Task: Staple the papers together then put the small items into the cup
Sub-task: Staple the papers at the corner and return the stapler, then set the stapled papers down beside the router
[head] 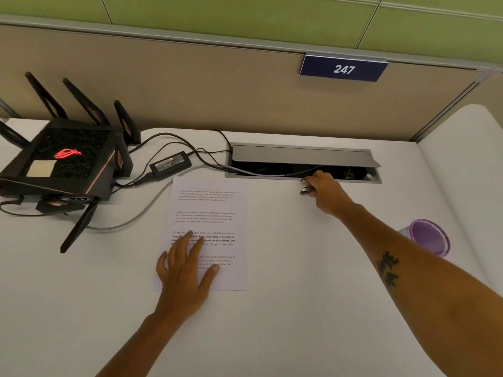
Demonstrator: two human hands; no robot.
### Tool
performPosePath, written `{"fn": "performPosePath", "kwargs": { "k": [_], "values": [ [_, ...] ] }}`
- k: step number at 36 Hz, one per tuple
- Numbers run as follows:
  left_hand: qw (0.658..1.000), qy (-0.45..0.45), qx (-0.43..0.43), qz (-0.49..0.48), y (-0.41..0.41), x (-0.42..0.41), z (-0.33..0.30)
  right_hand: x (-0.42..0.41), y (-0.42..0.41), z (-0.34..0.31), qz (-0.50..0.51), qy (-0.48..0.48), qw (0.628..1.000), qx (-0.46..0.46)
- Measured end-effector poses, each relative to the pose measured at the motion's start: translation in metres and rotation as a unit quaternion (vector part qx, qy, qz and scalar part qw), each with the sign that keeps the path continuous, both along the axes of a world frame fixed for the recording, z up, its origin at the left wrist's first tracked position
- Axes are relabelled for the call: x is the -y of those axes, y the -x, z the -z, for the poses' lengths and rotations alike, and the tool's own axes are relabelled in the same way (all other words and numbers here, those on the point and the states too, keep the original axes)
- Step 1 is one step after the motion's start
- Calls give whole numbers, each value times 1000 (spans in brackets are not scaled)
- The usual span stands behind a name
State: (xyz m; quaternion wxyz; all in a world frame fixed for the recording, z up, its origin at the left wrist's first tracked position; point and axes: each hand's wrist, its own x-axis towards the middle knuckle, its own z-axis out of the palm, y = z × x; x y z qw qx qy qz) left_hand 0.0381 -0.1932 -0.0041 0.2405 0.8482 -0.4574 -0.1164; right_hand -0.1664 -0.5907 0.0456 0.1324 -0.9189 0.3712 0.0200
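White printed papers (215, 208) lie flat in the middle of the white desk. My left hand (185, 265) rests palm down on their lower part, fingers spread. My right hand (325, 190) reaches to the far side of the desk, just in front of the cable hatch, and is closed around a small metal stapler (305, 185) whose end sticks out to the left of the fingers. A purple mesh cup (430, 240) stands at the right, beside my right forearm.
A black router (62, 164) with antennas sits at the far left, with a power brick (170, 163) and cables trailing to an open grey cable hatch (302, 156). A beige partition rises behind the desk.
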Motion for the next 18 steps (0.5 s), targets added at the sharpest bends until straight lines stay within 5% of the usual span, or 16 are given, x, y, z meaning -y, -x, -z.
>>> {"fn": "performPosePath", "kwargs": {
  "k": [18],
  "values": [
    [1000, -16, 7, -25, 19, -15, 0, 12, 8, 6, -27, 14, 999, 10]
  ]
}}
